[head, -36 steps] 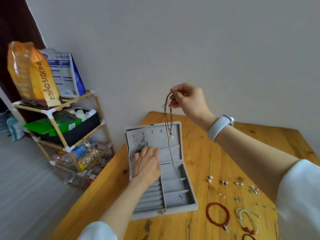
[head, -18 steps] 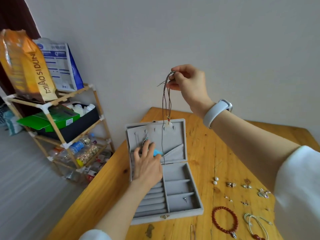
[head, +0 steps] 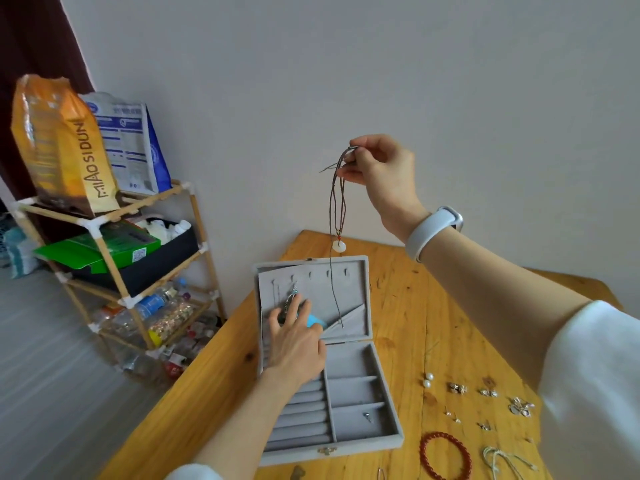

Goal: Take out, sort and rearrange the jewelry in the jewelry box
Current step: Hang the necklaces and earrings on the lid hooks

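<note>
— Where is the cord necklace?
— Your right hand pinches it high above the open jewelry box on the desk.
— And the left hand?
— Its fingers lie spread on the lid, gripping nothing.

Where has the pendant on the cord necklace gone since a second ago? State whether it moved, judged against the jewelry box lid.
Yes, upward. The pendant hung in front of the jewelry box lid before; now it hangs above the lid's top edge, lifted by the right hand.
</note>
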